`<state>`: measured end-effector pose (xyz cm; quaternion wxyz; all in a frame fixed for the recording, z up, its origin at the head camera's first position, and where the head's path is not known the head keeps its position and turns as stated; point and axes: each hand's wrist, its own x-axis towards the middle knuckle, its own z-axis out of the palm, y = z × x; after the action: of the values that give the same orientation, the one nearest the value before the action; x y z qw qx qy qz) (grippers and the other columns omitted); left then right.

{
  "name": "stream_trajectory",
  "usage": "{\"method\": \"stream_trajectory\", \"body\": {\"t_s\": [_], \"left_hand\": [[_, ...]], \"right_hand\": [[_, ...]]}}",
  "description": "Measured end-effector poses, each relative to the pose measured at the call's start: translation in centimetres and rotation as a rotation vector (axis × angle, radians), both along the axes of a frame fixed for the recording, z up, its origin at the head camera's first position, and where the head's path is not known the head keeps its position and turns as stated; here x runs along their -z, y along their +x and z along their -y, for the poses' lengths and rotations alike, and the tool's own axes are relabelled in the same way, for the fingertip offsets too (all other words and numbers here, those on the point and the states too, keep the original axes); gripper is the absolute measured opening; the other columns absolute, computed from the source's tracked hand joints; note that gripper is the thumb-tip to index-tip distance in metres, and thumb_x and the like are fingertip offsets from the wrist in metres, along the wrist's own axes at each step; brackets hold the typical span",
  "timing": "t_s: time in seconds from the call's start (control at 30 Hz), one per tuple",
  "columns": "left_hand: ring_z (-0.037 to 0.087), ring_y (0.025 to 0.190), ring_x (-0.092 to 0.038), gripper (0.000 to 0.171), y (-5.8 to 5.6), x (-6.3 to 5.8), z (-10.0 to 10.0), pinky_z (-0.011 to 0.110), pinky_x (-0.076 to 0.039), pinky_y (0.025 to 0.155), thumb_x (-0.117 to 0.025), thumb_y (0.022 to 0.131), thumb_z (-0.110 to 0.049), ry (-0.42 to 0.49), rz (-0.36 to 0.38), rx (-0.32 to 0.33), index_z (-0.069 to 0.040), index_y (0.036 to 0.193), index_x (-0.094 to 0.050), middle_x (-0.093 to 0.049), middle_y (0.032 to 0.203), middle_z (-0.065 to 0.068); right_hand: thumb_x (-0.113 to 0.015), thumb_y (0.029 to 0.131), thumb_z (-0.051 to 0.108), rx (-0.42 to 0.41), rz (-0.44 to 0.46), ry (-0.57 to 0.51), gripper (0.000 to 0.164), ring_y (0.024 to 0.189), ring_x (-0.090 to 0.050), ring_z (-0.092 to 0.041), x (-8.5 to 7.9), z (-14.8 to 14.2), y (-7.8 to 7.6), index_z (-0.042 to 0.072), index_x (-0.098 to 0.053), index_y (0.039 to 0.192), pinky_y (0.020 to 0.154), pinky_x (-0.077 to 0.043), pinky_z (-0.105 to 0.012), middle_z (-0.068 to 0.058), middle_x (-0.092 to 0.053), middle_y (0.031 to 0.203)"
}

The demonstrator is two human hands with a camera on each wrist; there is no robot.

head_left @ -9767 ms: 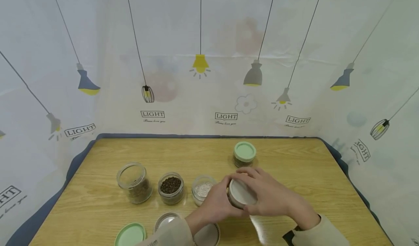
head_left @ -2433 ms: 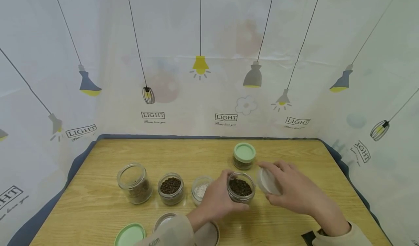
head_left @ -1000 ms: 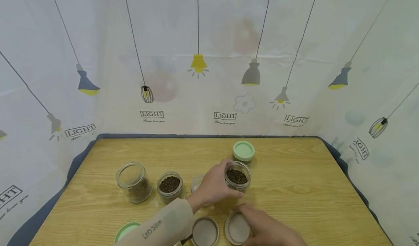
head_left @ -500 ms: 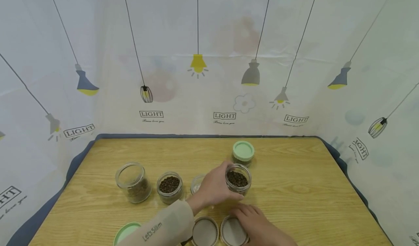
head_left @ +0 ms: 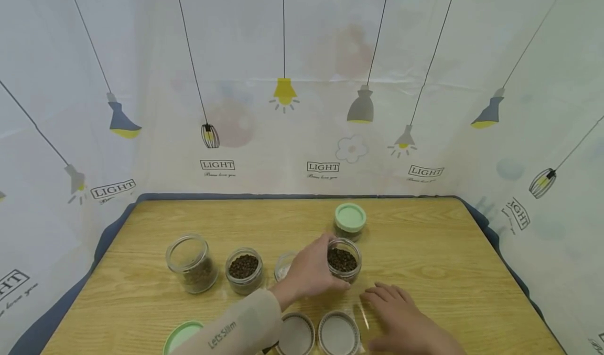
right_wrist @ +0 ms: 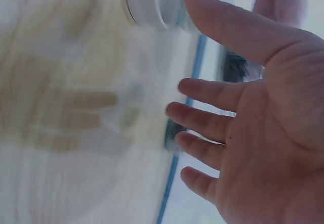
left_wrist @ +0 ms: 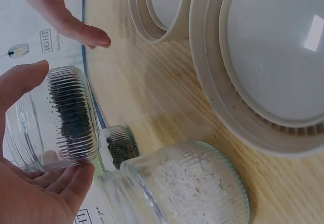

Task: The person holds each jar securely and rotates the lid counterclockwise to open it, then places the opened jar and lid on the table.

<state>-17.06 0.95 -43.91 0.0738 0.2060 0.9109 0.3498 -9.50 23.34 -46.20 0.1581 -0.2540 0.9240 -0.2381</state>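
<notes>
My left hand (head_left: 312,268) grips a ribbed glass jar (left_wrist: 73,115) from its left side. The jar is lidless, held over the table, and holds dark peppercorn-like grains (head_left: 342,259). My right hand (head_left: 394,310) holds nothing; its fingers are spread, just right of a white lid (head_left: 338,334) lying inside up near the front edge. A second white lid (head_left: 295,335) lies beside that one, partly behind my left sleeve. Behind my left hand stands an open jar of white flakes (left_wrist: 195,183), mostly hidden in the head view.
At the left stand a taller open jar (head_left: 192,266) with brown contents and an open jar of dark grains (head_left: 244,271). A green-lidded jar (head_left: 350,219) stands behind the held jar. A green lid (head_left: 181,336) lies front left on the wooden table (head_left: 439,245).
My right hand took the white lid off the jar, laid it inside up at the front, let go and moved right. The left hand keeps the jar, lowered slightly just now.
</notes>
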Motion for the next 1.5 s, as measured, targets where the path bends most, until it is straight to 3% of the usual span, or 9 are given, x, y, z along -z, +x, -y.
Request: {"method": "stream_trajectory", "body": {"t_s": [0.17,0.47,0.67,0.9,1.17,1.5], "left_hand": [[0.02,0.107,-0.056,0.088,0.2,0.1,-0.4,0.038,-0.05,0.09,-0.087,0.062,-0.042,-0.054,-0.014,0.012,-0.012,0.132,-0.042,-0.057,0.124,0.004],[0.025,0.096,-0.058,0.091,0.2,0.4,-1.5,0.037,-0.053,0.081,-0.088,0.061,-0.039,-0.126,0.01,0.004,-0.006,0.13,-0.04,-0.053,0.116,0.008],[0.027,0.093,-0.058,0.092,0.5,0.7,-2.2,0.037,-0.053,0.079,-0.089,0.06,-0.036,-0.145,0.033,-0.003,-0.002,0.13,-0.04,-0.052,0.117,0.013],[0.03,0.095,-0.057,0.092,0.7,1.1,-2.8,0.039,-0.053,0.081,-0.088,0.063,-0.031,-0.162,0.084,-0.023,0.002,0.132,-0.038,-0.05,0.12,0.017],[0.028,0.084,-0.055,0.081,0.8,1.7,-2.9,0.038,-0.054,0.074,-0.087,0.06,-0.02,-0.136,0.131,-0.077,0.004,0.121,-0.041,-0.048,0.113,0.019],[0.033,0.091,-0.054,0.083,0.6,2.5,-3.1,0.042,-0.052,0.079,-0.085,0.063,-0.021,-0.143,0.135,-0.115,0.004,0.125,-0.037,-0.046,0.118,0.023]], "right_hand": [[-0.07,0.08,0.051,0.063,-0.029,-0.021,0.073,0.129,-0.034,-0.047,-1.1,-1.9,0.0,0.006,-0.049,0.134,0.097,-0.023,-0.074,-0.017,-0.049,0.136],[-0.066,0.084,0.053,0.127,-0.051,-0.038,0.069,0.13,-0.034,-0.046,-1.9,-3.3,-0.3,0.01,-0.048,0.135,0.096,-0.022,-0.075,-0.016,-0.048,0.138],[-0.066,0.084,0.052,0.131,-0.084,-0.045,0.066,0.128,-0.036,-0.045,-2.0,-3.4,-0.4,0.013,-0.049,0.134,0.094,-0.025,-0.075,-0.014,-0.05,0.137],[-0.063,0.085,0.055,0.137,-0.051,-0.073,0.065,0.127,-0.039,-0.043,-2.2,-3.4,-0.5,0.014,-0.049,0.134,0.093,-0.026,-0.075,-0.012,-0.05,0.137],[-0.062,0.088,0.049,0.116,-0.096,-0.098,0.06,0.122,-0.044,-0.04,-1.9,-3.5,-0.4,0.011,-0.05,0.133,0.09,-0.029,-0.073,-0.011,-0.053,0.132],[-0.062,0.09,0.046,0.091,-0.073,-0.128,0.058,0.122,-0.044,-0.042,-1.8,-3.5,-0.6,0.01,-0.049,0.134,0.088,-0.032,-0.072,-0.012,-0.052,0.133]]}}
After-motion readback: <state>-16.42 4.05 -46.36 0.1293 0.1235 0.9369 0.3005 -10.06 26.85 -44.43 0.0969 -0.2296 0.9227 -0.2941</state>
